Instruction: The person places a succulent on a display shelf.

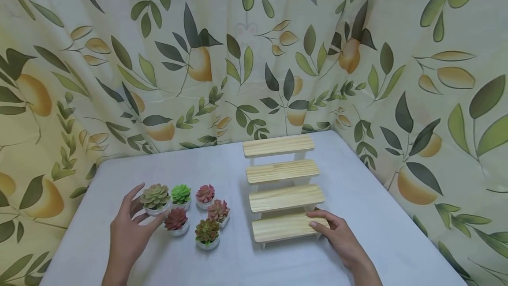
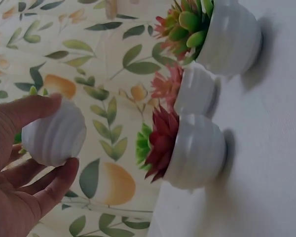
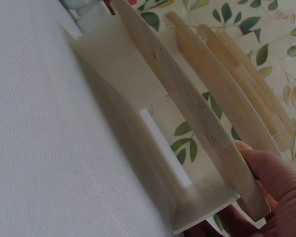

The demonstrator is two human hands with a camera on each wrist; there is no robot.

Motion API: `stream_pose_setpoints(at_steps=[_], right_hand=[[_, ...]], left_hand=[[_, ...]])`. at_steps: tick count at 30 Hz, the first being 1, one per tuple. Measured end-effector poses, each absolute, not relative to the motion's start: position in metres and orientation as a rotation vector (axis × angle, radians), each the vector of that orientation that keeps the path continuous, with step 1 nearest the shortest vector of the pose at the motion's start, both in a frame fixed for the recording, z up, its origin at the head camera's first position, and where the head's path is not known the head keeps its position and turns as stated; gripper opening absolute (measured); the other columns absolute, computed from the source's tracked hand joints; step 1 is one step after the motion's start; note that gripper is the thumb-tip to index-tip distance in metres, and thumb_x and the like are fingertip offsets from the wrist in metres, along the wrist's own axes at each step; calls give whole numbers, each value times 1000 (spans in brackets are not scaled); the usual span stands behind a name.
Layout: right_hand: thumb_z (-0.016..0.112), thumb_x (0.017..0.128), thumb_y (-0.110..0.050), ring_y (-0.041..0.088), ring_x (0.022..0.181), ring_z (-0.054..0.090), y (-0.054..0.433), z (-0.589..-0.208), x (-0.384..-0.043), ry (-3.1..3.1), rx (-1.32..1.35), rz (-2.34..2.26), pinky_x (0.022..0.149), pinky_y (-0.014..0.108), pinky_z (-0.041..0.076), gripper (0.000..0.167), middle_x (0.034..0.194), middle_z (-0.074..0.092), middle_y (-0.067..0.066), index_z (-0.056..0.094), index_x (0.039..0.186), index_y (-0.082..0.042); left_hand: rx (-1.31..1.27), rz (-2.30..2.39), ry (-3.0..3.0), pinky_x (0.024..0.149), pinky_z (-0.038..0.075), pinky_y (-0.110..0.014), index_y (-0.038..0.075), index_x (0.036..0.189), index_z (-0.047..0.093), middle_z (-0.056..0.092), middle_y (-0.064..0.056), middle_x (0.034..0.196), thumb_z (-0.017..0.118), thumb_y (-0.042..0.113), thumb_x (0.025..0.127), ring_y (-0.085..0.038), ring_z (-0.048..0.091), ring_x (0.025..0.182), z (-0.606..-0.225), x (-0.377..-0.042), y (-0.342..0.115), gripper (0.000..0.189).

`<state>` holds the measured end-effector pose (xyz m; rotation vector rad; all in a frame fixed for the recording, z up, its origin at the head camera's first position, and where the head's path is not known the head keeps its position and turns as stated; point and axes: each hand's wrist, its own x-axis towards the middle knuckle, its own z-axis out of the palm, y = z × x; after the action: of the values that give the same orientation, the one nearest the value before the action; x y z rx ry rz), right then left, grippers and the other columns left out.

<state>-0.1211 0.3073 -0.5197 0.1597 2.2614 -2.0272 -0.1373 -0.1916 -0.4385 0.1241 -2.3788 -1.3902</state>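
Observation:
My left hand [image 1: 128, 238] holds a pale green potted succulent [image 1: 155, 196] between thumb and fingers. In the left wrist view its ribbed white pot [image 2: 54, 133] is raised above the table, with the leaves mostly hidden behind the hand. At the right, my right hand [image 1: 344, 236] grips the right end of the lowest board of a four-tier wooden display stand [image 1: 286, 197]. The right wrist view shows the thumb on top of that board [image 3: 197, 111] and fingers below it, beside the white side support [image 3: 207, 210].
Near the left hand stand several potted succulents: bright green [image 1: 181, 193], dark red [image 1: 176, 220], green with red tips [image 1: 207, 231] and two pink ones, including a rear one [image 1: 205, 193]. A white cloth covers the table [image 1: 238, 264]. A patterned curtain [image 1: 254, 56] hangs behind.

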Motion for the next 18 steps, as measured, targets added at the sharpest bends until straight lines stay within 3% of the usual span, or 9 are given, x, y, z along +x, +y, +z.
stream_pose_setpoints(at_steps=[4,18], right_hand=[[77,95,-22,41,155,9,306,-519,-121,2260,177,-2029,122,62,8,41,161,33,23,68,129,1],[76,96,-21,40,155,10,307,-520,-118,2263,125,-2044,122,62,6,41,158,39,21,67,130,1]], left_hand=[[70,-1384,-2389,82,50,-6,16,154,48,62,-21,136,94,10,76,-33,65,114,-436,-142,-183,91],[-9,-1408,-2395,85,49,-7,16,153,49,59,-16,143,93,10,78,-32,63,119,-430,-151,-164,87]])
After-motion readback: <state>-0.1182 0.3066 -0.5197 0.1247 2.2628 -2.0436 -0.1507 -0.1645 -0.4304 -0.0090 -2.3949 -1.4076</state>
